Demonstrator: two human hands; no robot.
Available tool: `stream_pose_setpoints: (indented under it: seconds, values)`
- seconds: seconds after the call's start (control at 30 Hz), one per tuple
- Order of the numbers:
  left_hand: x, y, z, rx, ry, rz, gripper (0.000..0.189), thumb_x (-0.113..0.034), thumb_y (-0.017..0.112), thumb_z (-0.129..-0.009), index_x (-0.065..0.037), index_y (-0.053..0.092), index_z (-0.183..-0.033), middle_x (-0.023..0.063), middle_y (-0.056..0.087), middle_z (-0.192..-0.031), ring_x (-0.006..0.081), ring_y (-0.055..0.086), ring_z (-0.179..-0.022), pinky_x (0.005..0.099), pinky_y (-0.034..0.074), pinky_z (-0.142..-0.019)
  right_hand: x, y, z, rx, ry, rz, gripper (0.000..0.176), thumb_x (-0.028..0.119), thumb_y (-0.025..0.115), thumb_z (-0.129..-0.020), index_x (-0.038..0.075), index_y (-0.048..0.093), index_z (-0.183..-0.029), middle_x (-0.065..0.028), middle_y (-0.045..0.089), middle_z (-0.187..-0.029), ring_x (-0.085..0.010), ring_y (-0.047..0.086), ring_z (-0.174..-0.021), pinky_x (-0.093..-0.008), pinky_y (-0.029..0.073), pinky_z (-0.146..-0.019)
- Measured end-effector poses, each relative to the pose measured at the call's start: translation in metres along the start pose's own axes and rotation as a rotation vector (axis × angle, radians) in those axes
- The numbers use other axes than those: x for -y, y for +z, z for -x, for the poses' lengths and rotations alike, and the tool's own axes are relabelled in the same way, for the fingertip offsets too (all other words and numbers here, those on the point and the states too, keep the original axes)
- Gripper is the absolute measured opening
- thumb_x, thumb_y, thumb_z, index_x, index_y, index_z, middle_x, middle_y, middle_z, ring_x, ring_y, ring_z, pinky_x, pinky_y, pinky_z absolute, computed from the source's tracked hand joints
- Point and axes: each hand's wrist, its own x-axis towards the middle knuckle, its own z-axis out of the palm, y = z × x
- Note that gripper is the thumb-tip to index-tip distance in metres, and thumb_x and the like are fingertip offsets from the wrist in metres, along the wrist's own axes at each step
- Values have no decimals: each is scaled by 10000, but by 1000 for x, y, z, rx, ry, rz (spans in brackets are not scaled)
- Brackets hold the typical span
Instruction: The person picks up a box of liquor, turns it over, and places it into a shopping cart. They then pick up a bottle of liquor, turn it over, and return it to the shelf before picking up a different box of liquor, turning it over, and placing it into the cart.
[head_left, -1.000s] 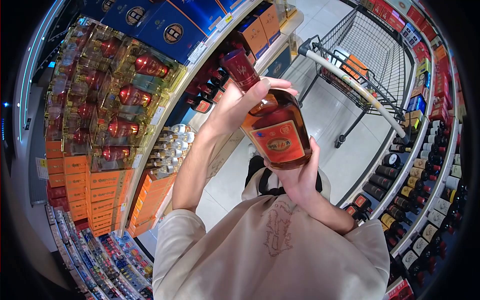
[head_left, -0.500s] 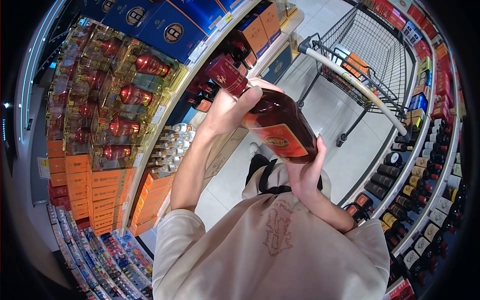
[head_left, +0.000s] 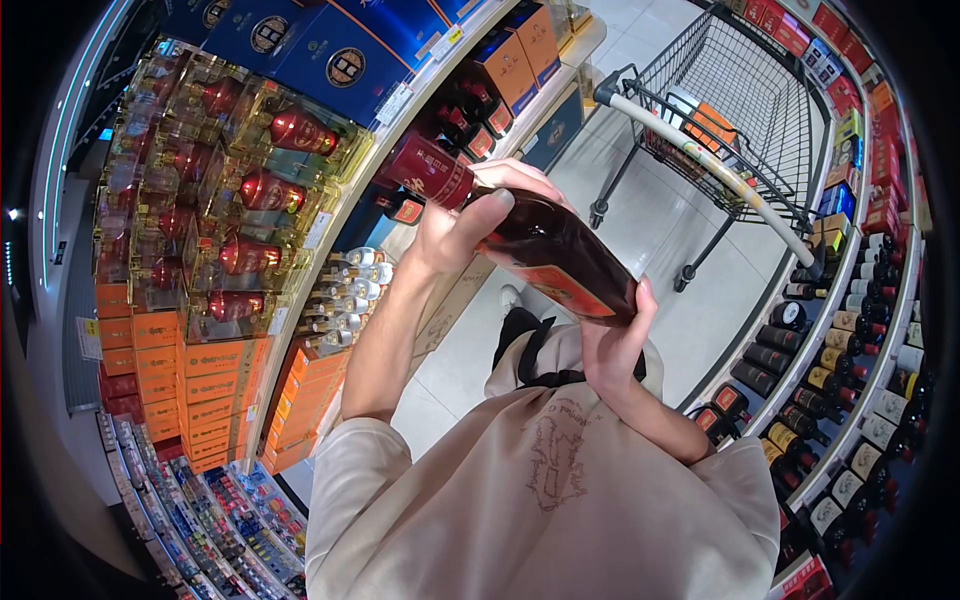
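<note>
A dark brown liquor bottle [head_left: 560, 240] with a red-orange label is held tilted in front of my chest, its maroon-wrapped neck pointing to the upper left. My left hand [head_left: 465, 225] is closed round the bottle just below the neck wrap, thumb on top. At the lower end, my right hand [head_left: 612, 340] cups the base, with fingers partly hidden beneath it. The label is turned toward my body and shows only at a slant.
Left of me, a shelf holds gold-boxed red bottles [head_left: 268, 190], blue boxes [head_left: 345, 65] and orange boxes [head_left: 215, 385]. A shopping cart [head_left: 690, 150] with an orange-and-white package [head_left: 710, 125] stands ahead. Wine bottles [head_left: 840, 365] line the right-hand shelf.
The bottle has rolled in my hands, so its label faces more downward toward me. Its neck end has shifted left, and the left hand has moved slightly with it.
</note>
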Motion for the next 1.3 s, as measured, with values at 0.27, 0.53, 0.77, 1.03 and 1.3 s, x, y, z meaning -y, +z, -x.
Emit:
stream_pose_setpoints:
  seconds: [0.27, 0.53, 0.77, 1.03, 1.3]
  values:
    - [0, -2, 3, 0, 36, -33, 730, -583, 403, -1053, 79, 703, -1108, 267, 736, -1014, 349, 703, -1008, 469, 574, -904, -7, -18, -4, 118, -73, 53, 542, 473, 383, -1082, 32, 562, -1341, -110, 634, -1358, -249, 581, -1288, -469, 433, -1113]
    - [1, -2, 8, -4, 28, 96, 548, -414, 514, -1026, 79, 709, -1162, 215, 735, -1119, 302, 708, -1052, 424, 554, -952, -3, -3, 0, 46, -80, 36, 509, 409, 387, -1081, -30, 570, -1261, -142, 655, -1240, -227, 624, -1178, -397, 467, -1062]
    - [-29, 10, 5, -30, -277, 163, 934, -727, 524, -939, 75, 557, -1415, 299, 667, -1304, 344, 679, -1172, 449, 516, -1050, 11, 12, -1, 70, 271, -65, 615, 526, 334, -1072, 39, 527, -1396, -130, 595, -1411, -265, 565, -1287, -473, 424, -1103]
    - [-18, 3, -9, 127, -118, 338, 687, -564, 578, -980, 37, 678, -1297, 229, 646, -1384, 339, 619, -1293, 463, 458, -1120, 12, 11, 0, 258, 838, -281, 671, 630, 273, -1050, 127, 512, -1424, -89, 586, -1362, -247, 577, -1185, -474, 474, -969]
    - [-30, 4, -11, 141, -301, 229, 543, -441, 482, -1081, 24, 711, -1241, 176, 698, -1301, 276, 643, -1247, 412, 472, -1092, -1, 3, -3, 323, 1077, -345, 605, 638, 337, -1041, 162, 576, -1328, -72, 653, -1220, -272, 588, -1121, -482, 517, -806]
